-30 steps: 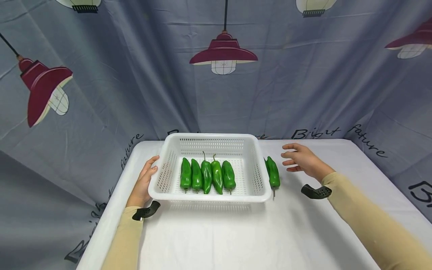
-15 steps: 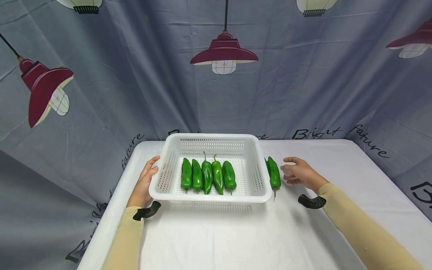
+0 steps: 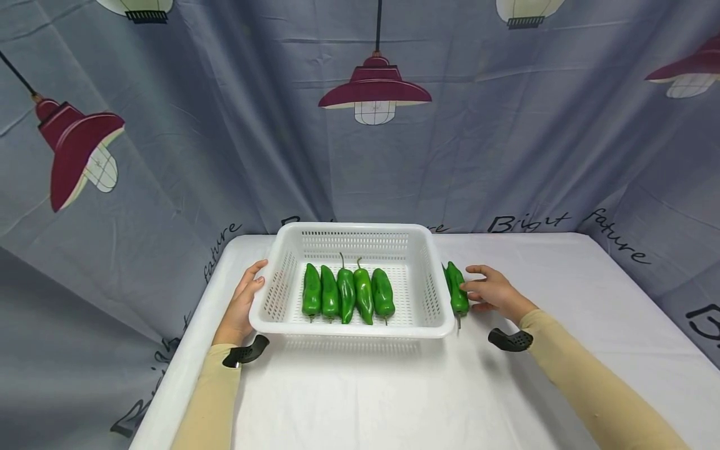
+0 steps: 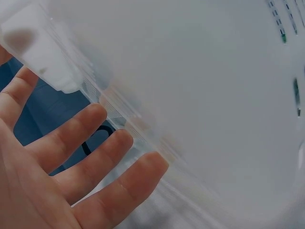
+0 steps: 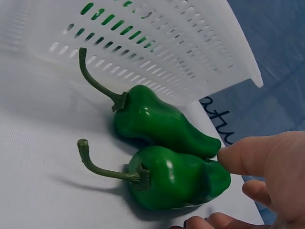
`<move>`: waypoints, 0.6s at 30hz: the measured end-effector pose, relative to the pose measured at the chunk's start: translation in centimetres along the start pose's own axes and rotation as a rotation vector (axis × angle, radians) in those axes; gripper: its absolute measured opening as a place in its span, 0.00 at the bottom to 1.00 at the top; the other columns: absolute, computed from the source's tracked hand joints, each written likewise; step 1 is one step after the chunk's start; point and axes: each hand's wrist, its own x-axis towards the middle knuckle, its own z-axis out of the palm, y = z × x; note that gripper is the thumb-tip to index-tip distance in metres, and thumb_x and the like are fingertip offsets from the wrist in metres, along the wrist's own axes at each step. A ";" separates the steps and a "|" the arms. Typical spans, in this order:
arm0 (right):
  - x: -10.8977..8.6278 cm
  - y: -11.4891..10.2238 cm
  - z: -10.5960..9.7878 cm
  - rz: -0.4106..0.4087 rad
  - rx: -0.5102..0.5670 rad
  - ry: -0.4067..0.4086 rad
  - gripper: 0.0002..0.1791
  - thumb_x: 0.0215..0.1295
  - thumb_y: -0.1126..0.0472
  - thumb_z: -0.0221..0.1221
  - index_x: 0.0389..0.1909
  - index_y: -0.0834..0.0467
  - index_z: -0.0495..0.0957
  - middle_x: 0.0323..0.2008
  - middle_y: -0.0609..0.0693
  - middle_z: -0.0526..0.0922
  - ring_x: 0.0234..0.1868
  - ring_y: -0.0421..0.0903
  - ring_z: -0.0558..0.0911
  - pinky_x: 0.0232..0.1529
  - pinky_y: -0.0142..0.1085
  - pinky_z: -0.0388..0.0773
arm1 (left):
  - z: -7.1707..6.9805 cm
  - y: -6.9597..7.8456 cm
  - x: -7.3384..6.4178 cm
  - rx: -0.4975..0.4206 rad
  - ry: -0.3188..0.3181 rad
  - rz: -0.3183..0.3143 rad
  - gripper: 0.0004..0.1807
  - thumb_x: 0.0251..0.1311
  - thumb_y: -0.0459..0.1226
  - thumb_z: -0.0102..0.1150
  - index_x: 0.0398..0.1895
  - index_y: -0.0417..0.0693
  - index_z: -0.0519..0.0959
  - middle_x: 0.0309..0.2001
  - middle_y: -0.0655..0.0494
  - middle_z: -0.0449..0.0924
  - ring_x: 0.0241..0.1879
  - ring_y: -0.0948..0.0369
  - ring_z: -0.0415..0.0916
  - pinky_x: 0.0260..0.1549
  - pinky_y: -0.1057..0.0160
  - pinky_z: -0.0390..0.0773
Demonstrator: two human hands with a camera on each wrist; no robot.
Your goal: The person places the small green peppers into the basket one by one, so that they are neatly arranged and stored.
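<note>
A white perforated plastic basket (image 3: pixel 350 331) stands on the table with several green peppers (image 3: pixel 364 297) side by side in it. My left hand (image 3: pixel 237 312) rests at the basket's left side; in the left wrist view its spread fingers (image 4: pixel 114 200) lie along the basket wall. To the right of the basket lie two more peppers. The outer pepper (image 3: pixel 458 299) has my right hand (image 3: pixel 496 294) right beside it. In the right wrist view a fingertip is at the narrow end of this outer pepper (image 5: pixel 174 179), beside the inner pepper (image 5: pixel 157 117), with the other fingers low beside it.
A white cloth (image 3: pixel 360 400) covers the table. Grey-blue curtains (image 3: pixel 236 162) printed with lamps and lettering hang behind and at both sides. A black wrist strap (image 3: pixel 509 339) sits on the right arm, another black strap (image 3: pixel 245 351) on the left.
My right hand has moved left and down toward the outer pepper, and its fingertips have come up to it. The left hand, the basket and the peppers have stayed in place.
</note>
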 end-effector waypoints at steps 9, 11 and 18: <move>0.3 0.1 0.8 -0.022 0.011 0.005 0.43 0.73 0.57 0.58 0.80 0.61 0.46 0.74 0.72 0.58 0.62 0.60 0.77 0.48 0.41 0.83 | -0.1 0.0 0.0 0.005 0.014 -0.019 0.16 0.80 0.44 0.39 0.67 0.67 0.61 0.57 0.72 0.75 0.52 0.70 0.76 0.49 0.69 0.79; 0.5 0.0 1.0 -0.023 0.000 0.012 0.43 0.73 0.56 0.58 0.80 0.60 0.46 0.74 0.72 0.58 0.63 0.61 0.77 0.47 0.41 0.83 | -0.1 -0.1 0.0 0.008 0.012 -0.018 0.16 0.80 0.44 0.39 0.66 0.67 0.61 0.58 0.72 0.74 0.53 0.70 0.76 0.50 0.69 0.79; 1.1 -0.1 1.9 -0.072 -0.171 0.069 0.43 0.70 0.55 0.60 0.78 0.61 0.51 0.69 0.74 0.66 0.61 0.64 0.77 0.45 0.43 0.83 | -0.1 -0.1 0.0 0.013 0.018 -0.029 0.16 0.80 0.44 0.39 0.66 0.68 0.62 0.59 0.71 0.74 0.54 0.70 0.76 0.50 0.69 0.79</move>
